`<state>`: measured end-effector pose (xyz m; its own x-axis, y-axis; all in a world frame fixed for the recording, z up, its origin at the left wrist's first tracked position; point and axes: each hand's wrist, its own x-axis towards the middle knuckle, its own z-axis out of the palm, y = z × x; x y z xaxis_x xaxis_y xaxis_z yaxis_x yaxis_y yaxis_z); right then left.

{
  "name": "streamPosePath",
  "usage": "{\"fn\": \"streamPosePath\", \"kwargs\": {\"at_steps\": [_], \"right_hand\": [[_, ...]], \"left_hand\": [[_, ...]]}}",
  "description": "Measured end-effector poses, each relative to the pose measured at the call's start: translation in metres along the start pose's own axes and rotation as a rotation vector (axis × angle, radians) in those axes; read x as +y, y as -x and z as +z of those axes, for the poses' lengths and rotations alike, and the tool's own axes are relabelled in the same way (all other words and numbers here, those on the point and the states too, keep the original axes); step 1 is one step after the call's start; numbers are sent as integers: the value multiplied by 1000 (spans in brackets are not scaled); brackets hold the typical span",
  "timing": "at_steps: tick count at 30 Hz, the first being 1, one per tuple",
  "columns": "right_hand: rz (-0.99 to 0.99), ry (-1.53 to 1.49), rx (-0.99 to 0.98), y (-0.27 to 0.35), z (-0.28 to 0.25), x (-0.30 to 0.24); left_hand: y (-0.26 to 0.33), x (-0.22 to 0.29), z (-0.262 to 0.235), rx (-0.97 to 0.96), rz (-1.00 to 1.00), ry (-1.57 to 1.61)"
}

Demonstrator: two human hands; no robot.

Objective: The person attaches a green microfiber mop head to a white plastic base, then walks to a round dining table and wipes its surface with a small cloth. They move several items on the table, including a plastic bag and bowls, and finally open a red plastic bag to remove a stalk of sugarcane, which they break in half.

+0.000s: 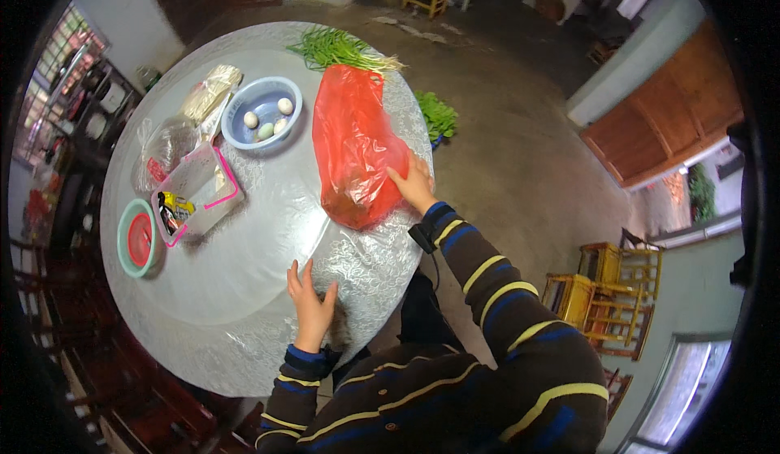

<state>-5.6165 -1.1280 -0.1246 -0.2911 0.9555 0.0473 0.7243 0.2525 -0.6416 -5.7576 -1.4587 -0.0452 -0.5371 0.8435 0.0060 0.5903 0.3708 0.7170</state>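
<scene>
A large red plastic bag (349, 145) lies on the round table with something bulky inside that I cannot make out. My right hand (418, 184) rests against the bag's right side near its lower end, thumb on the plastic and fingers apart. Over the near part of the table, my left hand (310, 306) is open and holds nothing, its fingers and thumb spread. Beyond the bag's far end lies a bunch of green onions (337, 50). Left of the bag, a blue basin (236, 137) contains several eggs (284, 106).
The table (236, 348) has a shiny clear cover. On its left stand a clear basket (213, 210) with pink handles, a green basin (126, 251) holding a red strainer, and a clear bag (175, 141). Leafy greens (437, 114) sit past the right edge; wooden chairs (605, 283) stand at right.
</scene>
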Motion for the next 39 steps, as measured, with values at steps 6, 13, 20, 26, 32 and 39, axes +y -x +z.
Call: {"fn": "streamPosePath", "kwargs": {"at_steps": [6,13,20,26,32,39], "right_hand": [[-342,-198,-533,-2,16,-26],[-609,-206,-944,30,13,-30],[-641,-500,-726,-7,-16,12],[-558,-292,-476,-105,-54,34],[-507,-214,-345,-217,-14,28],[-207,-121,-582,-310,38,-3]], "left_hand": [[-52,80,48,97,-63,25],[-123,97,88,83,13,-122],[-143,29,127,87,-139,-101],[-166,56,109,297,2,-336],[-214,110,106,209,44,-170],[-291,120,145,126,-180,-210]]}}
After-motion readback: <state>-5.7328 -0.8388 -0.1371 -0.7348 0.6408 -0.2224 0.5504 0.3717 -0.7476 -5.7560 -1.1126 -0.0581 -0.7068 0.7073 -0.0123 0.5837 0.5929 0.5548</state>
